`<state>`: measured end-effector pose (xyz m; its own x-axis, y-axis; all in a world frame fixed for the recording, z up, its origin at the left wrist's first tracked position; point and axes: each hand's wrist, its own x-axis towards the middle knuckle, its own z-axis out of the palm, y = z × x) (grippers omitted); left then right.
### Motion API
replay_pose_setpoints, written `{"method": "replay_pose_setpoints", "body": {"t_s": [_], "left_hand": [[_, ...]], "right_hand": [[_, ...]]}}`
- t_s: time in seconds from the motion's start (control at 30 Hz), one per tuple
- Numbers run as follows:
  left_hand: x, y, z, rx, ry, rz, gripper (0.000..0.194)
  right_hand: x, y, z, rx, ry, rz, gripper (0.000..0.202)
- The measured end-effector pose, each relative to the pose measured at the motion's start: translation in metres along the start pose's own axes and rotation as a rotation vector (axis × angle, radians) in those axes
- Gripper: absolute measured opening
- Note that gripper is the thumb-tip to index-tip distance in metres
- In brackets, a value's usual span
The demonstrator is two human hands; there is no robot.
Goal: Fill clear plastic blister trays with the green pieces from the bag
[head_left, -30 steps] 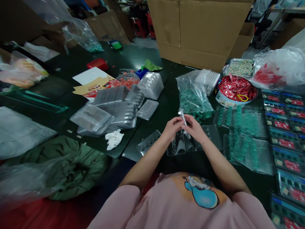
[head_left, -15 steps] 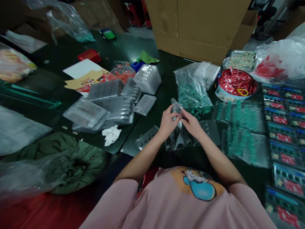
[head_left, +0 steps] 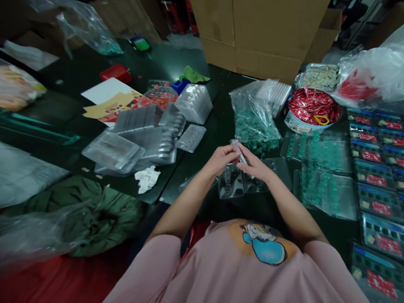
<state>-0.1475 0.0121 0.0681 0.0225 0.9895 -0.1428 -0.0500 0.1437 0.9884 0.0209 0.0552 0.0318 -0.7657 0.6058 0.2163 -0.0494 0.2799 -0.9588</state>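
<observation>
Between my hands is a clear plastic blister tray (head_left: 239,152), turned edge-on so that only a narrow strip of it shows. My left hand (head_left: 223,160) pinches it from the left, and my right hand (head_left: 254,163) has its fingers around the other side. Beneath them on the dark table lie clear trays (head_left: 231,187) with moulded pockets, partly covered by my hands and forearms. Just beyond my fingers sits an open plastic bag of small green pieces (head_left: 255,126), some of them spilled at its mouth.
Stacked clear trays (head_left: 143,139) stand to the left, beside a crumpled white tissue (head_left: 147,179). On the right are trays with green pieces (head_left: 328,185), a round tin of red packets (head_left: 312,107) and rows of filled trays (head_left: 378,202). A large cardboard box (head_left: 261,38) stands behind.
The tray in my hands has turned from showing its pocketed face to edge-on. My hands have closed in around it and shifted slightly.
</observation>
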Motion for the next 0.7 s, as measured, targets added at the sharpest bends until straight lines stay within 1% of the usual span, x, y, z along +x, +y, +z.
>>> {"method": "replay_pose_setpoints", "body": {"t_s": [0.1, 0.23, 0.33, 0.5, 0.7], "left_hand": [[-0.001, 0.002, 0.001, -0.061, -0.052, -0.043, 0.024], [0.0, 0.003, 0.002, -0.038, -0.093, -0.042, 0.025], [0.002, 0.002, 0.0, -0.014, -0.1, -0.044, 0.026], [0.007, -0.003, -0.006, 0.027, -0.116, -0.042, 0.028], [0.008, -0.006, -0.008, 0.026, -0.124, -0.055, 0.029]], "right_hand": [[-0.003, 0.0, 0.0, 0.069, -0.026, 0.048, 0.082], [-0.001, 0.003, 0.004, 0.041, 0.012, 0.035, 0.086], [0.002, 0.006, 0.008, -0.013, 0.033, 0.005, 0.083], [0.004, 0.009, 0.009, -0.069, 0.019, -0.007, 0.079], [0.004, 0.006, 0.008, -0.086, 0.007, 0.022, 0.077]]}}
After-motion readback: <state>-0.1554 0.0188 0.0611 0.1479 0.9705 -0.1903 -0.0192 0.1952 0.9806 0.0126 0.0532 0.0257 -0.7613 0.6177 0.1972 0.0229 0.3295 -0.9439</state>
